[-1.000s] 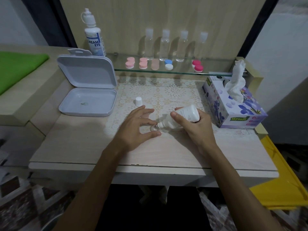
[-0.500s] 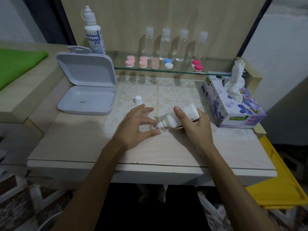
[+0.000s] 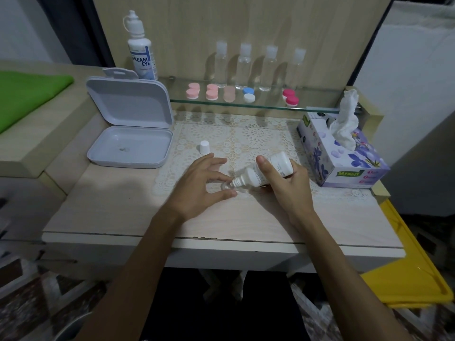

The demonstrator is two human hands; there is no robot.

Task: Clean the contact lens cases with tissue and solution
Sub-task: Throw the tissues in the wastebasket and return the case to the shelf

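Right hand (image 3: 288,185) grips solution bottle (image 3: 266,172), tilted, nozzle pointing left-down at clear case (image 3: 225,186) pinched by left hand (image 3: 202,185) fingertips.

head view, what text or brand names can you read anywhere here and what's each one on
"DREAM EYE": label of the tall solution bottle standing at the left end of the glass shelf.
"Mysoft": green badge on the front of the tissue box.
Small print on the tilted white bottle that the right hand grips: too small to read.
Red marks beside the tissue box badge: blurred, unreadable.
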